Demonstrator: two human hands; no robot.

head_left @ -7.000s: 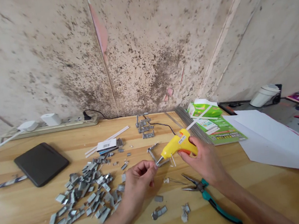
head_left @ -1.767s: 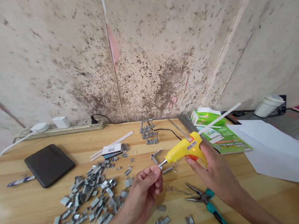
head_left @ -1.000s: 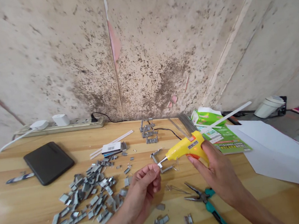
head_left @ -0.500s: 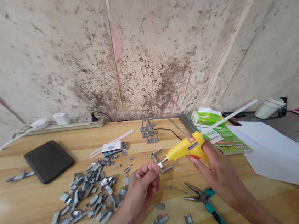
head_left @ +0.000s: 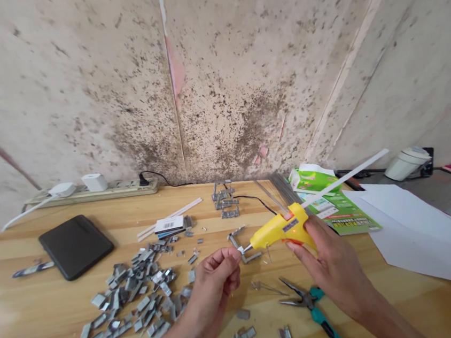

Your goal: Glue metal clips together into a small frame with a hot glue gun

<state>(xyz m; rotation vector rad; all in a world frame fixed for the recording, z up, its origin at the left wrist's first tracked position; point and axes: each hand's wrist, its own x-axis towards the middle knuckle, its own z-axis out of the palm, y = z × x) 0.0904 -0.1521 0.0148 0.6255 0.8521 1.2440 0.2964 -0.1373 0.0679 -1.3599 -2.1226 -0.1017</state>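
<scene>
My right hand grips a yellow hot glue gun, with a long white glue stick poking out of its back. The metal nozzle points left, its tip at a small pale piece pinched between the thumb and fingers of my left hand. Whether nozzle and piece touch, I cannot tell. Just behind the nozzle lies a grey bent metal-like frame, partly hidden by it. Left of my left hand spreads a pile of small grey strips. Open pliers with teal handles lie below the glue gun.
At the back stand joined grey pieces beside thin wires. A black tablet-like slab, a small card box and a power strip are leftward. Green packaging, white paper and a white cup occupy the right.
The glue gun's nozzle has shifted very slightly down and left at the small piece. Both hands keep their grips, and the whole view has moved a little.
</scene>
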